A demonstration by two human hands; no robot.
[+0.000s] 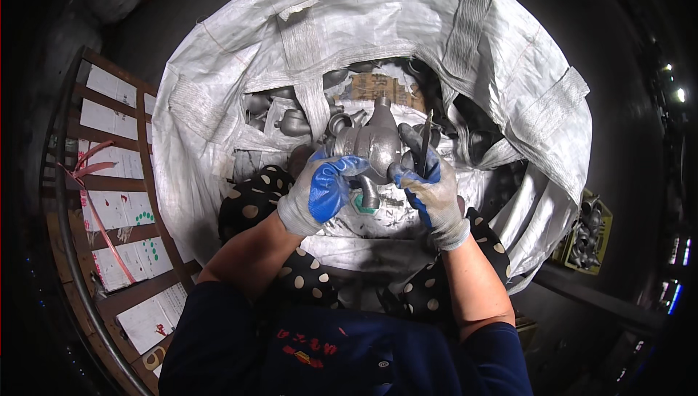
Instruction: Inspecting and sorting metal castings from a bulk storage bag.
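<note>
A grey cast-metal fitting (378, 147), bulging in the middle with a narrow neck at its far end, is held up between my hands. My left hand (327, 191), in a grey glove with a blue coated palm, closes on its near left side. A matching glove covers my right hand (430, 196), whose fingers are closed round a thin dark flat tool (426, 141) that points away from me. That hand is also against the fitting's right side. I cannot make out the tool's exact kind. A short grey elbow-shaped piece (369, 194) shows just below the fitting.
Around the work, a large white woven sack (211, 47) has its rim rolled back, with more grey metal fittings (294, 123) and cardboard (378, 89) inside. A rack with white panels (113, 210) stands at left. At right sits a yellow crate (600, 258) of metal parts.
</note>
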